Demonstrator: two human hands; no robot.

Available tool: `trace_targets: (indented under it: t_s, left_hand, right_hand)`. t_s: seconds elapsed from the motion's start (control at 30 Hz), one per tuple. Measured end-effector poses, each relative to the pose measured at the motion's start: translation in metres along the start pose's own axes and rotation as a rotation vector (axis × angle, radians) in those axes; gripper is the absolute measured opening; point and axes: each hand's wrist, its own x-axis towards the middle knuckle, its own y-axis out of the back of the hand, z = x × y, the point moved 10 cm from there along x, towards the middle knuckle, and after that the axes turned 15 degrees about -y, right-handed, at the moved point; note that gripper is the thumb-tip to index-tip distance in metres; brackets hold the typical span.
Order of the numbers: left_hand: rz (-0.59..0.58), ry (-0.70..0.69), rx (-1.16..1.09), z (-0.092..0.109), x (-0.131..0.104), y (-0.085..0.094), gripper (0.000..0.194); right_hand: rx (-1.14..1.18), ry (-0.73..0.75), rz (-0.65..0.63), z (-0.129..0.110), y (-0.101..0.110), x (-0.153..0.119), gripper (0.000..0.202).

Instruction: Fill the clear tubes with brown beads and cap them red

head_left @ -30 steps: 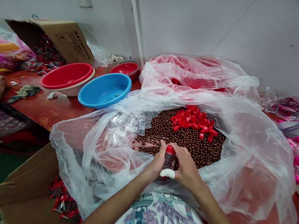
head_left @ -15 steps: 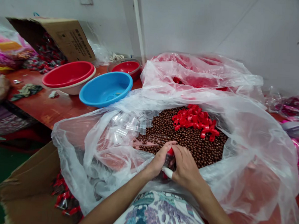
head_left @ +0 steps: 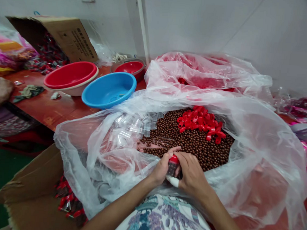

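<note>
My left hand point(head_left: 162, 167) and my right hand point(head_left: 191, 169) meet around a small clear container point(head_left: 172, 166) with a red cap, filled with dark brown balls. A white covering wraps my right thumb. Just beyond my hands lies a heap of brown balls point(head_left: 205, 151) on clear plastic sheeting. Red caps point(head_left: 201, 119) are piled on the balls at the back. Clear empty containers point(head_left: 128, 129) lie to the left of the balls.
Blue basin point(head_left: 109, 89), red basin point(head_left: 71, 75) and a tipped cardboard box point(head_left: 69, 38) stand at the back left. An open carton point(head_left: 34, 191) with filled containers is at lower left. Another person's arm point(head_left: 0, 93) shows at the left edge.
The container between my hands now shows more of its red cap and dark contents. My hands have shifted slightly and remain closed around it.
</note>
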Motion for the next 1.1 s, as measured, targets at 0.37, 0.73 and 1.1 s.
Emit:
trace_targets:
  t_s: [0.37,0.73,1.1]
  left_hand:
    - [-0.14,-0.258,0.689,0.048,0.011,0.02,0.038]
    - [0.314,-0.422,1.638,0.124,0.057,0.123,0.038]
    - [-0.158,-0.469,1.156,0.082,0.014,0.055,0.046]
  right_hand:
    - [-0.034,0.003,-0.081,0.003,-0.006,-0.012,0.056]
    - [0.193,-0.211,-0.2,0.044,-0.004,0.039,0.028]
    - [0.629,-0.49,-0.186,0.057,-0.049,0.089,0.028]
